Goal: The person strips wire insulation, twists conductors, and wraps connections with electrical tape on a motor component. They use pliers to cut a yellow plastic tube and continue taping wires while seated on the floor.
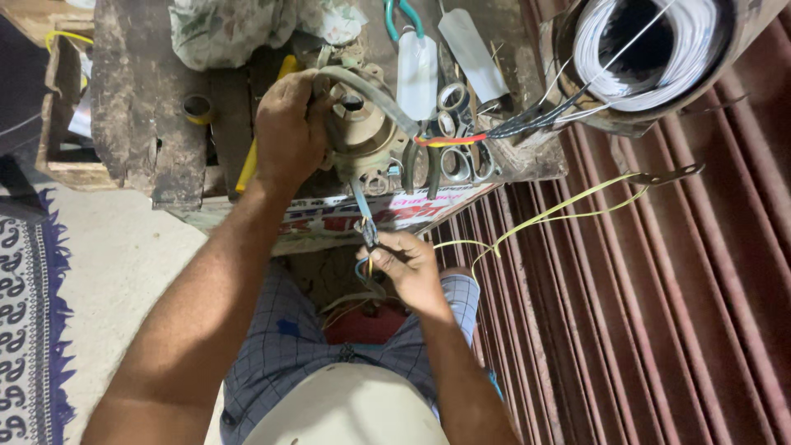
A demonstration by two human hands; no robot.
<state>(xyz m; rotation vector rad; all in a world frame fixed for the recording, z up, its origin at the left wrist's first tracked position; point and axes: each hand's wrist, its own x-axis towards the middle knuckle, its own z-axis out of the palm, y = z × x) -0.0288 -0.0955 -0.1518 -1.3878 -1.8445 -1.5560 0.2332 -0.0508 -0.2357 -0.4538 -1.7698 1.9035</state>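
Observation:
My left hand grips a round beige motor housing resting at the edge of a worn wooden workbench. A grey strap arches over the housing's top. A bundle of thin wires in a bluish sleeve hangs down from the housing. My right hand pinches the lower end of that bundle below the bench edge. Red, yellow and dark leads run from the housing to the right.
Scissors, a white plastic bottle and a flat white blade lie on the bench. A coil of white wire sits at top right. Thin yellow wire trails across a ribbed maroon shutter. A patterned rug lies left.

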